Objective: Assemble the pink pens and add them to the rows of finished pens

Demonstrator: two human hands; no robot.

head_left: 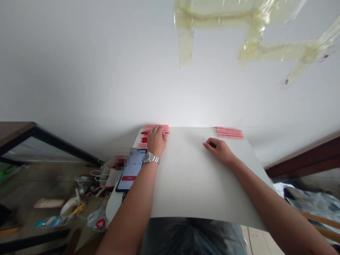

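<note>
My left hand (pixel 156 140), with a metal wristwatch (pixel 150 158), reaches palm down over a row of pens at the table's far left corner. Its fingers bend over a red pen (pixel 144 133) whose two ends stick out on either side; the grip underneath is hidden. Another red item (pixel 144 140) lies just nearer, partly covered by the hand. Pink pens (pixel 154 126) lie beyond it, and more pink pens (pixel 142 145) on the near side. My right hand (pixel 219 149) rests on the table, loosely curled, nothing visible in it. Beyond it lie several parallel pink pens (pixel 230 132).
The white table (pixel 202 187) stands against a white wall (pixel 106 71). A phone (pixel 130 173) showing a timer lies along the left edge, partly behind my left forearm. Cables (pixel 99 173), a cup (pixel 70 207) and plastic bags (pixel 97 216) are lower left. Yellowed tape (pixel 220 19) hangs on the wall.
</note>
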